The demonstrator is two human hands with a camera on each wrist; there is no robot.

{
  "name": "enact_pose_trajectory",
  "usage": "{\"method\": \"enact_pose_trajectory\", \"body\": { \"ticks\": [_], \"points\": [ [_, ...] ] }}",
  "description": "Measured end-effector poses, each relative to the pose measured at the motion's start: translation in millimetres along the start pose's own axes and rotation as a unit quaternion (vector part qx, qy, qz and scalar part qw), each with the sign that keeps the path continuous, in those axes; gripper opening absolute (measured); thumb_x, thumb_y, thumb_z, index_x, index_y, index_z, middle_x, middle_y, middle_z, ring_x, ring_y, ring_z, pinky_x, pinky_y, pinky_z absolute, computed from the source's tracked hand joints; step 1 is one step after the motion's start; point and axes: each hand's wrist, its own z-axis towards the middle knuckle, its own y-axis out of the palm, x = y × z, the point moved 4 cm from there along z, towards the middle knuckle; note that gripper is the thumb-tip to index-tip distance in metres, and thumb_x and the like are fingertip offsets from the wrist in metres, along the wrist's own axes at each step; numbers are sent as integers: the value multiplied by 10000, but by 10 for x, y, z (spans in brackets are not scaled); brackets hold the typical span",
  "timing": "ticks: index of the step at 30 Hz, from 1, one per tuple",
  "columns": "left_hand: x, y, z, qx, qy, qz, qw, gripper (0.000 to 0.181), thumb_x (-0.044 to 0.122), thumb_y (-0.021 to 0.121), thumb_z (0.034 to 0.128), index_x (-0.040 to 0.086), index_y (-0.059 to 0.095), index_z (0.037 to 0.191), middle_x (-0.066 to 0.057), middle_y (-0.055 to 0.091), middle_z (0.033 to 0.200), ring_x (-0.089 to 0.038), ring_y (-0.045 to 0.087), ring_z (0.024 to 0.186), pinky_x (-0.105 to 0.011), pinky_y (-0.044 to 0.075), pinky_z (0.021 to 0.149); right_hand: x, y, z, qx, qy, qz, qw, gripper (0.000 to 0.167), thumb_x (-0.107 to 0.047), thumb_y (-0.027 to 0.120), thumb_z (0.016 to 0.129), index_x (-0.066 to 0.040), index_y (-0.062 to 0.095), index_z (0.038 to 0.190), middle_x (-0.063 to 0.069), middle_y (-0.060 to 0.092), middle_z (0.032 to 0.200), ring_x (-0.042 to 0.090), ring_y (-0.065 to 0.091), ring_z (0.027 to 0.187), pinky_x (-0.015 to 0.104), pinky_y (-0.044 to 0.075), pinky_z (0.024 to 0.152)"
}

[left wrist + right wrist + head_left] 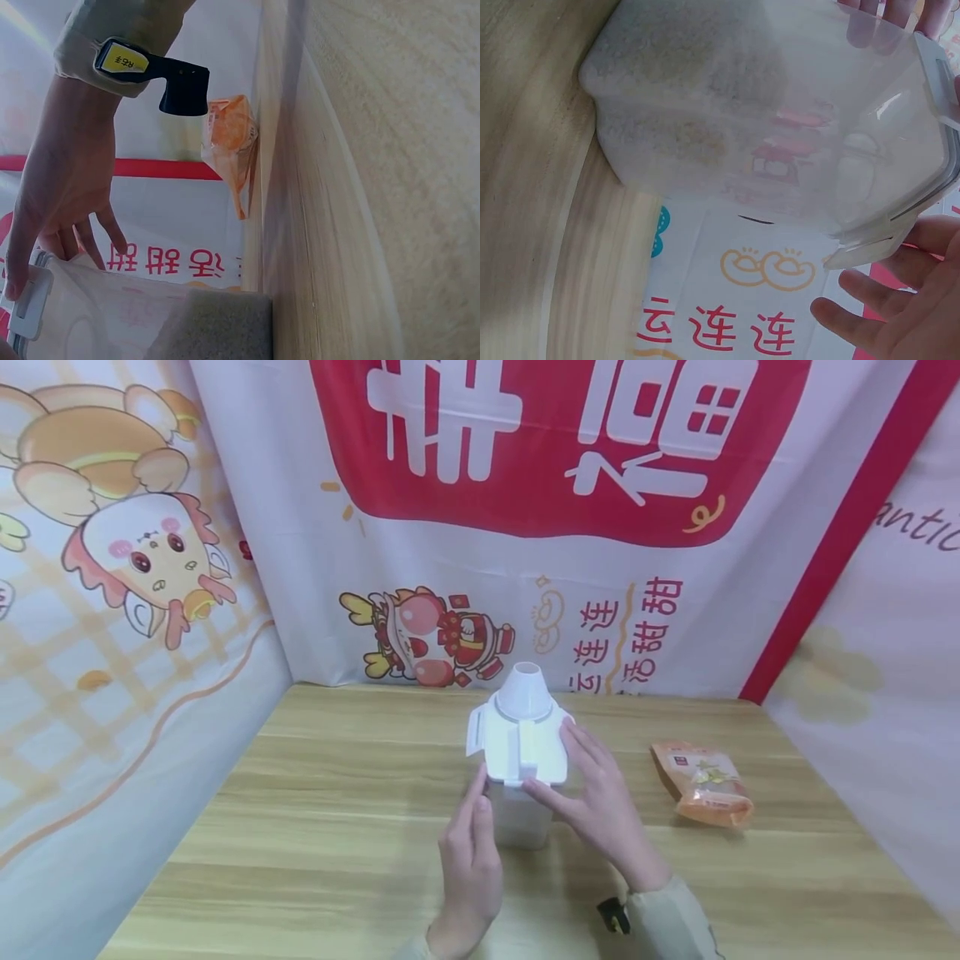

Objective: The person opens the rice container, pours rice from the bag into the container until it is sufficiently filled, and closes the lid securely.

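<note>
A clear plastic grain container [520,818] stands upright on the table with a white lid [547,752] and cone-shaped spout [523,693] on top. Pale grains [675,82], looking like rice, fill its lower part. My left hand [471,860] touches the lid's front left corner with straight fingertips. At the right, my right hand [603,802] has its thumb at the front latch [31,304] and its fingers spread along the lid's side. A side latch [874,247] stands out from the container near the right fingers. Another flap [476,729] sticks out at the lid's left.
An orange and clear packet [705,783] lies on the wooden table [322,827] to the right of the container. Behind the table hangs a printed cloth [300,568], with more cloth at both sides. The right wrist wears a black strap device [124,61].
</note>
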Motion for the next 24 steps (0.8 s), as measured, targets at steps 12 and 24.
{"method": "enact_pose_trajectory", "body": {
  "ticks": [12, 24],
  "points": [
    [3, -7, 11, 73, 49, 118, 9999, 392, 31, 380, 1053, -4, 471, 1432, -175, 524, 1388, -270, 464, 1307, -330, 344, 1080, 17, 1, 24, 34, -86, -10, 10000, 942, -610, 749, 769, -85, 429, 1482, 88, 366, 1537, 309, 291, 1411, 622, 238, 1108],
    [-17, -9, 15, -14, 13, 45, 10000, 385, 22, 382, 1052, -10, 476, 1424, -134, 473, 1438, -265, 448, 1317, -342, 368, 1065, 53, -4, 26, 124, -166, -131, 9997, 945, -610, 755, 764, -86, 431, 1480, 101, 394, 1519, 326, 322, 1393, 619, 267, 1098]
  ]
}}
